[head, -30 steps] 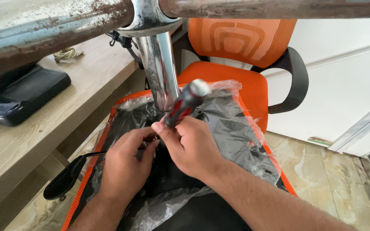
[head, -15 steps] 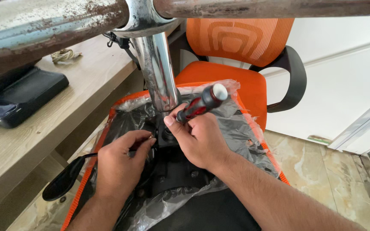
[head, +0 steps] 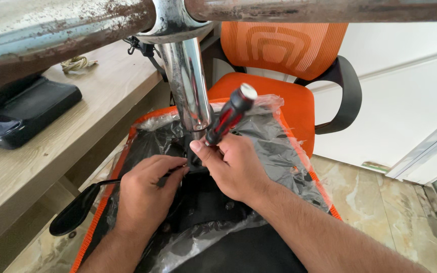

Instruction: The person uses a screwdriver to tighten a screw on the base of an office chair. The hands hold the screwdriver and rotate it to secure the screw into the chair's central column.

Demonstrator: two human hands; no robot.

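Note:
My right hand [head: 233, 167] grips a screwdriver with a red and black handle [head: 228, 115], its tip pointing down at the black mechanism plate [head: 198, 202] on the underside of an upturned chair seat. My left hand [head: 145, 189] pinches something small at the plate beside the tip; what it holds is hidden by the fingers. The chrome gas column [head: 188, 83] rises from the plate just above both hands. The seat is orange-edged and wrapped in clear plastic [head: 274, 146].
A rusty metal chair base [head: 61, 25] spans the top of the view. A wooden desk [head: 77, 121] with a black device [head: 21, 111] lies at left. A black lever [head: 77, 212] sticks out left. An upright orange chair [head: 289, 55] stands behind.
The screwdriver handle has swung from leaning right to more upright and moved left, closer to the chrome column. My left hand has moved up to the screw spot.

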